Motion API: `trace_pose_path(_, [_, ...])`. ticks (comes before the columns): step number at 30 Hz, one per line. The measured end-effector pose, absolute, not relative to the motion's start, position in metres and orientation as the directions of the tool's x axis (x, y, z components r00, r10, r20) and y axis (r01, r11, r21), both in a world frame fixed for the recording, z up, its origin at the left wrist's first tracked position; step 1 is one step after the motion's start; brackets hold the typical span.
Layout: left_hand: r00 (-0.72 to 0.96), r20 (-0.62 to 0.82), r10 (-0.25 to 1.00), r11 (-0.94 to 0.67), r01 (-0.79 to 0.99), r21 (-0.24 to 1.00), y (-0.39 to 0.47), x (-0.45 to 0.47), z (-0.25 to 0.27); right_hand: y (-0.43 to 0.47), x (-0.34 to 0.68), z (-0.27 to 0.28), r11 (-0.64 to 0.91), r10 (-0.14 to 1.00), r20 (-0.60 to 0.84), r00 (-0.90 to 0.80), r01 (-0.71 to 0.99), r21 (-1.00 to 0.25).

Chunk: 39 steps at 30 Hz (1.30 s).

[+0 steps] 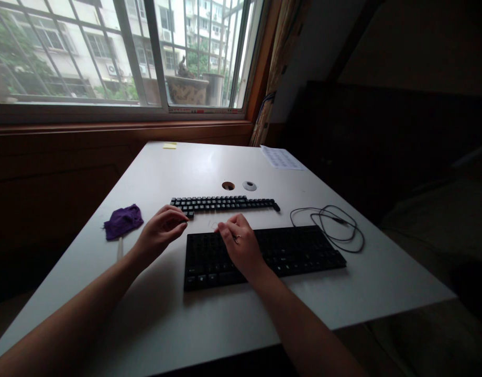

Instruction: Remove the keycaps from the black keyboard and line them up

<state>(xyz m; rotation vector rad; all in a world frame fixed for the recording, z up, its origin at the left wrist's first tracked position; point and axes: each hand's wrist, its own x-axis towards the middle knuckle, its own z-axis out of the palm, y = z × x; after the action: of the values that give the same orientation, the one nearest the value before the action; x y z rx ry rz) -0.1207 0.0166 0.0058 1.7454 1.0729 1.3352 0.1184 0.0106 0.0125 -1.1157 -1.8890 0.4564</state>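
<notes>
A black keyboard (296, 254) lies on the white table, with many keycaps on its right part. Behind it, loose black keycaps (225, 203) stand in rows on the tabletop. My left hand (162, 228) is closed in a pinch at the left end of those rows, with a small dark keycap (183, 221) between thumb and fingertips. Over the left half of the keyboard, my right hand (241, 243) is closed on a wire keycap puller (215, 225). Its thin wire pokes out past the fingertips, while my fingers hide the rest. Part of the keyboard is hidden under my right hand.
A purple cloth (123, 221) lies at the left with a pale handle (120, 248) beside it. The keyboard's coiled cable (345, 239) is at the right. Farther back are a round table hole (228, 186), its grey cover (249, 186), printed paper (282, 158) and yellow notes (170, 145).
</notes>
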Motion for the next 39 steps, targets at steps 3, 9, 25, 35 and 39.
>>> trace_pose_path(3, [0.131,0.408,0.903,-0.428,0.206,0.880,0.0166,-0.1206,0.0062,0.0108,0.1182,0.0115,0.531,0.840,0.497,-0.219,0.522,-0.667])
trace_pose_path(9, [0.146,0.409,0.901,-0.433,0.221,0.874,0.0170,-0.1208,0.0065,0.0118,0.1186,0.0118,0.531,0.839,0.497,-0.219,0.524,-0.666])
trace_pose_path(25, [0.121,0.432,0.894,-0.448,0.200,0.871,0.0173,-0.1204,0.0068,0.0104,0.1174,0.0118,0.524,0.844,0.487,-0.223,0.532,-0.665])
trace_pose_path(35, [0.145,0.425,0.893,-0.446,0.176,0.877,0.0160,-0.1196,0.0084,0.0107,0.1176,0.0112,0.523,0.845,0.488,-0.222,0.535,-0.663])
trace_pose_path(39, [0.161,0.433,0.887,-0.458,0.182,0.870,0.0156,-0.1194,0.0094,0.0105,0.1180,0.0120,0.530,0.841,0.491,-0.229,0.533,-0.659])
